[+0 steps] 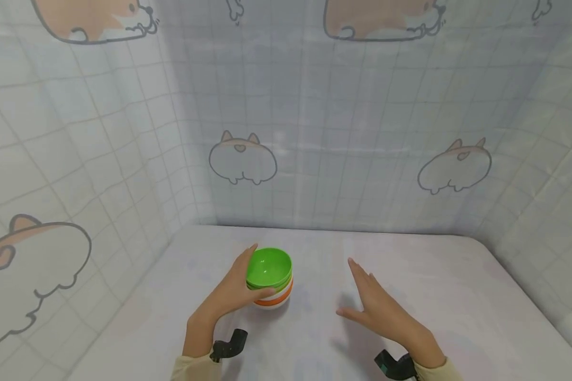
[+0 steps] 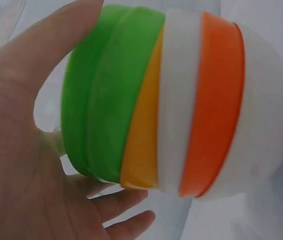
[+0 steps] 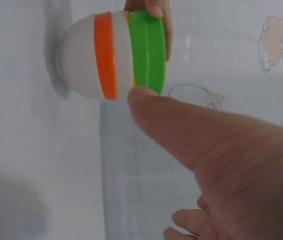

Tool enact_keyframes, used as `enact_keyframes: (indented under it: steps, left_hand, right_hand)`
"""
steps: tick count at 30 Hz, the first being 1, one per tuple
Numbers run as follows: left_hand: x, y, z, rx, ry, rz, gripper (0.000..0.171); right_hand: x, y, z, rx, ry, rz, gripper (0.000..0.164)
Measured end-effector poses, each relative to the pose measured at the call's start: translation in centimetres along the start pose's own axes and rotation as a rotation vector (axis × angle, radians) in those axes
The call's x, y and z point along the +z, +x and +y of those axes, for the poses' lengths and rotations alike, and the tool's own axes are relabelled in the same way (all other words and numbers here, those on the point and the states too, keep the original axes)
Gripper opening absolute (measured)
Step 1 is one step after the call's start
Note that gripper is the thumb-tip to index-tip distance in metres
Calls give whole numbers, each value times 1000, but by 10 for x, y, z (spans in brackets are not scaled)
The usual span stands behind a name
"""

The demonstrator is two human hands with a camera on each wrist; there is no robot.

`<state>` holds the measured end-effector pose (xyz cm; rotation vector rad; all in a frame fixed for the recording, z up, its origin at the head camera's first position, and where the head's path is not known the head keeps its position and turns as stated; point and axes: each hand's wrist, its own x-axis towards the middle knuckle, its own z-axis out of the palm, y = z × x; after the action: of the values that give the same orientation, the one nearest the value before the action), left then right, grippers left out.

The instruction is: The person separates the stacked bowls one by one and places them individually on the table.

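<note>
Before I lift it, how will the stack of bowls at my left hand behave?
The stack of bowls is probably stiff and light: its glossy walls look like plastic. The green layer sits crooked above the yellow band, so bowls may slip. The narrow bottom might let it tip.

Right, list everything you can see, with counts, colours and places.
Bowl stack: one, green on top, yellow sliver, then white with an orange band; on the table, left of centre; bowl count unclear.
Table: one, whitish, under the stack.
Gridded sheeting: count unclear, pale grey-white, behind and both sides.
Cartoon animals: five in the head view, white and tan, on the sheeting.
Wrist devices: two, black, one per wrist.
Sleeves: two, pale yellow, bottom edge.
Left hand: one, around the stack's rim.
Right hand: one, apart from the stack.
</note>
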<state>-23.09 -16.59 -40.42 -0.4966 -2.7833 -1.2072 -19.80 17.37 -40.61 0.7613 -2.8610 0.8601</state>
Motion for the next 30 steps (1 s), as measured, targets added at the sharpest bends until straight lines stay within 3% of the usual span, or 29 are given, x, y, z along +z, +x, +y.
enact_keyframes:
  steps: [10,17,23,30]
  left_hand:
    - [1,3,-8,-61,-114,6,119]
    - [-2,2,-19,-122,-128,0,117]
    - [4,3,-22,-90,-208,-2,107]
    - [5,1,-22,-72,-206,-14,107]
  right_hand:
    - [17,15,0,38,99,-47,113]
    - [35,36,-8,-31,164,-96,109]
    - [41,55,-18,-116,156,-89,105]
    - [48,78,-32,-150,211,-80,103]
